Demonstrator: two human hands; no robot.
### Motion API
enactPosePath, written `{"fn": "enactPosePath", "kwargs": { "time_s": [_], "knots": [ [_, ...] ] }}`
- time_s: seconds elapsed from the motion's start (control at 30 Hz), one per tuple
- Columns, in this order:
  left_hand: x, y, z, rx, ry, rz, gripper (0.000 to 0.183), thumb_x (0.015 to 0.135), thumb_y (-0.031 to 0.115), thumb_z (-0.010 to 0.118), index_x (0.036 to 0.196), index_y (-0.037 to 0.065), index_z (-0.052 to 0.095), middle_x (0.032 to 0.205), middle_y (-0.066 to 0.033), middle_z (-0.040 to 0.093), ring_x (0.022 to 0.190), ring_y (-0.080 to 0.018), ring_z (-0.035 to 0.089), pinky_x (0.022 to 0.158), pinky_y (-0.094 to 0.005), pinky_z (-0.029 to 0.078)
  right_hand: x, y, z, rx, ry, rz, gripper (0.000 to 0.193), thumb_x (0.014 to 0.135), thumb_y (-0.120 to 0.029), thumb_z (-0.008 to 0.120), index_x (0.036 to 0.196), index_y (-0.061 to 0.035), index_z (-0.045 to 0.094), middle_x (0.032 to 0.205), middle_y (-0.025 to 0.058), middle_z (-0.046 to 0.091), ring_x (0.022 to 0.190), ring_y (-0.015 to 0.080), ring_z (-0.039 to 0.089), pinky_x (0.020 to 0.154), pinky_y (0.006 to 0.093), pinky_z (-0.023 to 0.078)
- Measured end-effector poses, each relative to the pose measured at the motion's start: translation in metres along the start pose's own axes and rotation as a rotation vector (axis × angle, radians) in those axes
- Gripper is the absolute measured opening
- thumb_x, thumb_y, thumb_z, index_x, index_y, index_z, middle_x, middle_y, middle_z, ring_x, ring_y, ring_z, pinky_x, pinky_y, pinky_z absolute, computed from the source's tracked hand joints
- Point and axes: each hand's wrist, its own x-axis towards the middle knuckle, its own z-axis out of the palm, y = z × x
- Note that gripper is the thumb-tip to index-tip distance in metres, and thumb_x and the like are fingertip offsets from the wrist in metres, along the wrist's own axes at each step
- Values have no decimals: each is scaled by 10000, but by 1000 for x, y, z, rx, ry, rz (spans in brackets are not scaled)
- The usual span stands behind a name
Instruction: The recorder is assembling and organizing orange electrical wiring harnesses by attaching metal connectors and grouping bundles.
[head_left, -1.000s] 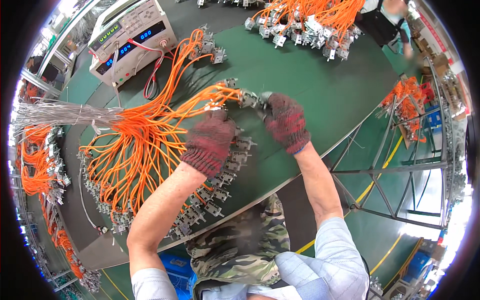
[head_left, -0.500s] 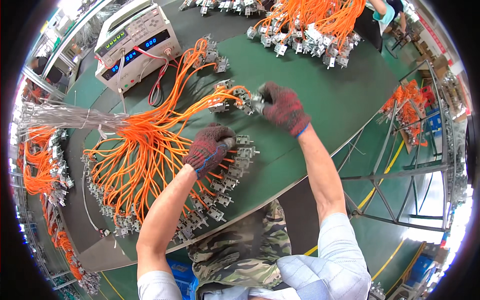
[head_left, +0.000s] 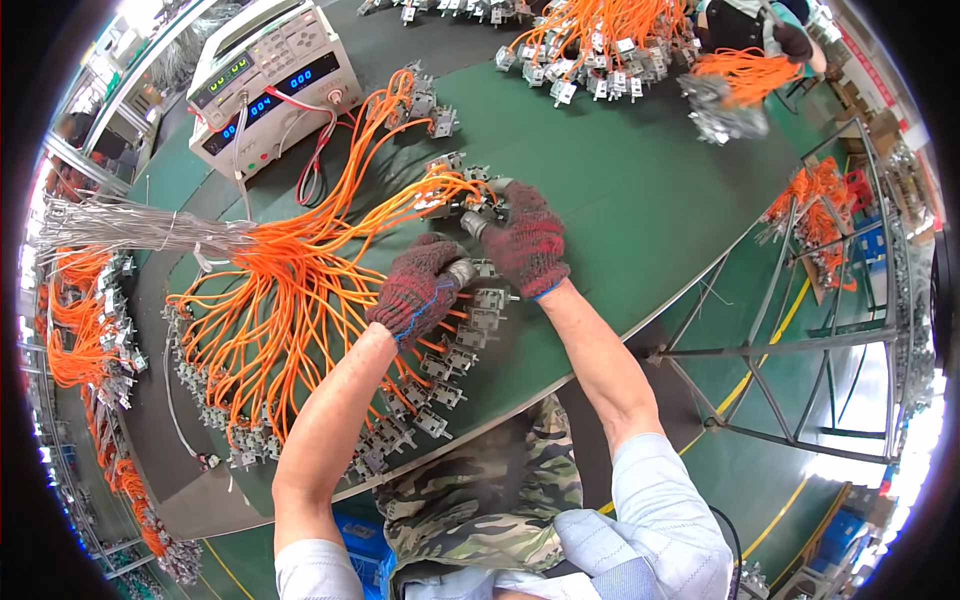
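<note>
On the green-topped table a large bundle of orange cables [head_left: 290,255] fans out, with small metal connectors [head_left: 470,340] on the ends. My left hand [head_left: 420,285], in a dark red and grey knit glove, is closed over cable ends at the right side of the fan; its fingertips hide what they grip. Just right of it is my gloved right hand [head_left: 525,240], thumb and forefinger apart. These fingertips are beside a small cluster of connectors [head_left: 445,190] on cables drawn out to the right. I see nothing held in the right hand.
A white bench power supply [head_left: 270,85] with lit displays stands at the back left. More orange cables with connectors [head_left: 600,60] lie at the far edge. A co-worker's gloved hand [head_left: 795,42] holds another cable bundle [head_left: 740,85]. A metal frame rack [head_left: 790,350] stands on the right.
My right hand has moved left and nearer, close to my left hand, which has barely moved. At the far right, a co-worker has come into view with a cable bundle.
</note>
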Motion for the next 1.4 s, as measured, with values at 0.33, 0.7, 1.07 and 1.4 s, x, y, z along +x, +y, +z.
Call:
{"fn": "enactPosePath", "kwargs": {
  "time_s": [0.33,0.7,1.07,1.4],
  "knots": [
    [-8,1,0,-45,14,-93,267,960,230,726,1144,40,766,1070,-164,768,960,-374,725,906,-449,564,5,30,-72,-118,-393,-614,281,811,-201,845,1079,-135,789,1002,186,689,916,392,682,754,505,554],
    [39,57,-49,770,51,-103,533,967,481,717,1287,59,663,1184,-224,729,1109,-438,700,935,-511,551,-35,11,-67,-73,-270,-403,282,832,-140,688,1107,-103,739,1159,205,660,1049,406,654,853,515,542],
    [109,26,-58,697,-122,-24,365,982,317,694,1187,18,649,1064,-227,746,999,-419,736,885,-490,581,-42,23,-61,58,-298,-317,463,830,-191,696,1284,-113,729,1304,215,665,1174,408,639,977,514,527],
    [110,-58,-30,-249,254,-195,628,985,259,764,1508,-31,572,1339,-139,708,1204,-211,655,1072,-359,499,3,4,-90,173,-766,-184,675,859,-346,761,1430,-15,620,1477,212,608,1403,411,541,1191,485,433]
  ]
}}
